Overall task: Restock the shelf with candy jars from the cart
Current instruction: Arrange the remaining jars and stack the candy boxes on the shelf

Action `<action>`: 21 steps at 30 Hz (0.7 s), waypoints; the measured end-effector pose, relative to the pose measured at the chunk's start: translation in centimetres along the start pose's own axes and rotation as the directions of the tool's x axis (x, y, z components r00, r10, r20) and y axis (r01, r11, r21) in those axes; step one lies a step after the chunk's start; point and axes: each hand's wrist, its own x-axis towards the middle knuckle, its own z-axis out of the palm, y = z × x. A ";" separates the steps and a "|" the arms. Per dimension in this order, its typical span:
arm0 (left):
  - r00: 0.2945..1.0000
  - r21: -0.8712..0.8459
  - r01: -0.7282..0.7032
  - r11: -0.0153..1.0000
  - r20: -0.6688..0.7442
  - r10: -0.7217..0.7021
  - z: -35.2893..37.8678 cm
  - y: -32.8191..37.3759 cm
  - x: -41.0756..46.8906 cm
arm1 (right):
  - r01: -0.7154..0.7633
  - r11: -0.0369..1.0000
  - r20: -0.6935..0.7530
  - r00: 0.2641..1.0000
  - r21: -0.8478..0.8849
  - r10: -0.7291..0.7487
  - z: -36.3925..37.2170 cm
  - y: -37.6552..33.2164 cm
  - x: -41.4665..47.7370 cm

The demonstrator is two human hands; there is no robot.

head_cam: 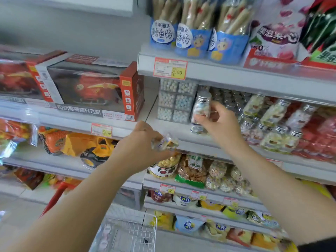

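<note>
standing left of the stack of clear candy-ball boxes (175,101), a boxed red toy helicopter (91,88) fills the neighbouring bay, and lower left of the stack lies a yellow toy truck (94,146).

your left hand (143,140) is raised below and a little left of the stack, in front of the shelf (196,145). its fingers are curled round a small clear candy jar (166,142), which lies roughly sideways in the grip. it is blurred, so you cannot read its label or see its cap.

well below the stack, at the bottom of the view, one corner of the white wire cart (138,231) shows; what is in it cannot be made out. directly above the stack, a price tag (170,69) reading 8.90 sits on the upper shelf edge.

just right of the stack, a second candy jar (201,106) stands upright in the air, silver cap on top and pale candies inside, close beside the stack's right face. your right hand (221,124) pinches it between thumb and fingers. a blurred clear shape under it may be its base or another jar; you cannot tell which.

further right of the stack, rows of silver-capped jars (272,124) crowd the same shelf, some upright, some leaning. red packets (320,140) lie beyond them.
</note>
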 end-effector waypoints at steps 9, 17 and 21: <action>0.999 -0.010 0.012 1.000 -0.048 -0.012 0.0 3.5 1.7 | -0.036 0.958 -0.110 0.994 -0.283 0.005 -2.2 2.9 8.5; 0.995 -0.029 0.044 0.999 -0.087 -0.046 0.3 4.0 2.7 | -0.161 0.956 -0.114 0.984 -0.247 0.137 0.1 4.4 11.9; 0.993 -0.033 0.041 0.999 -0.112 -0.044 0.6 4.1 3.3 | -0.143 0.959 -0.092 0.988 -0.247 0.124 0.1 4.6 12.4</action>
